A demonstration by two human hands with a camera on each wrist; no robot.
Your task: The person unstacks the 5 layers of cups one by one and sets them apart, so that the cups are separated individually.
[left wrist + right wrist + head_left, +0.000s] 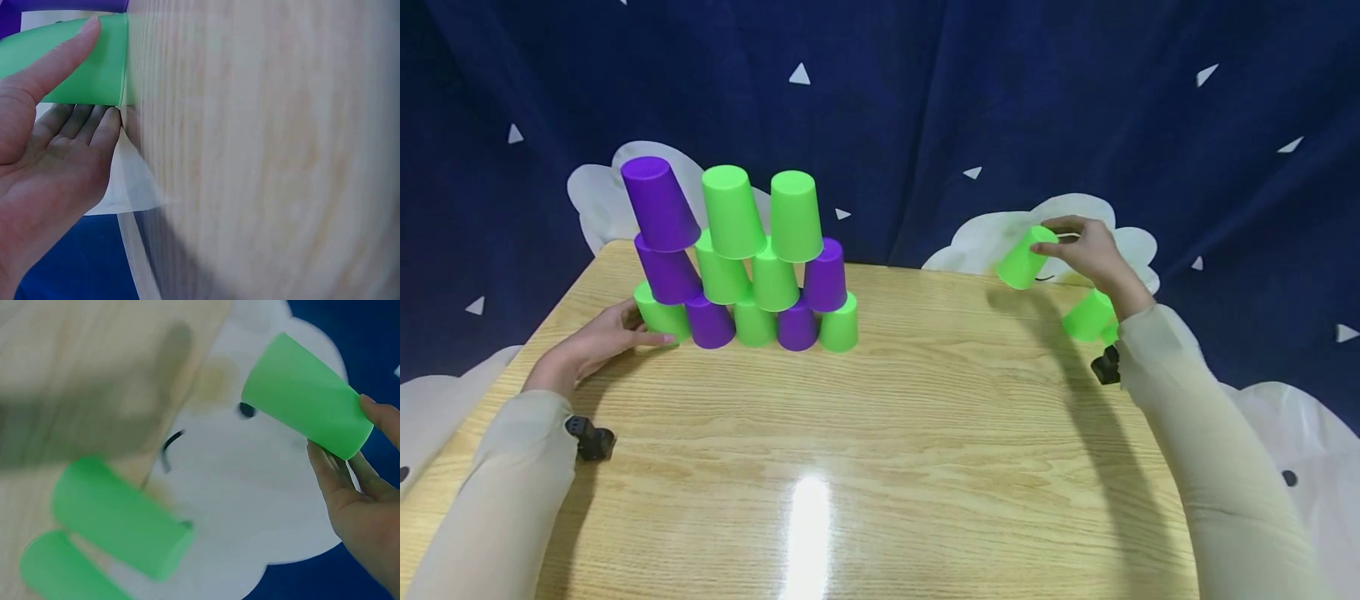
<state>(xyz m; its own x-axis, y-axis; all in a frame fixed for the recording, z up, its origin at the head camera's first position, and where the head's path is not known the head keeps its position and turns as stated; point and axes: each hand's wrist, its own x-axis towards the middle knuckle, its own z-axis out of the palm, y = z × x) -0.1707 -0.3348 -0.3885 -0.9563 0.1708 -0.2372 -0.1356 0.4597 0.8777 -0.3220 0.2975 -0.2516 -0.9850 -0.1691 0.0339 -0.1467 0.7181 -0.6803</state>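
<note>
Upside-down cups stand in three tiers at the left of the table. My left hand [602, 342] is at the bottom row's leftmost green cup [662, 315], thumb across its front and fingers against its outer side. In the left wrist view that green cup [94, 69] sits between thumb and fingers. At the back right, my right hand [1090, 246] holds another green cup [1024, 260] in the air by its narrow base end, between thumb and fingers. The right wrist view shows this green cup [306, 394] tilted, its wide rim away from the palm.
The top tier has a purple cup [660, 204] and two green cups, one being this green cup [796, 217]. Below the right wrist stands a green cup [1087, 317], with another green cup [69, 569] beside it. A dark blue curtain [880, 100] hangs behind the wooden table [925, 417].
</note>
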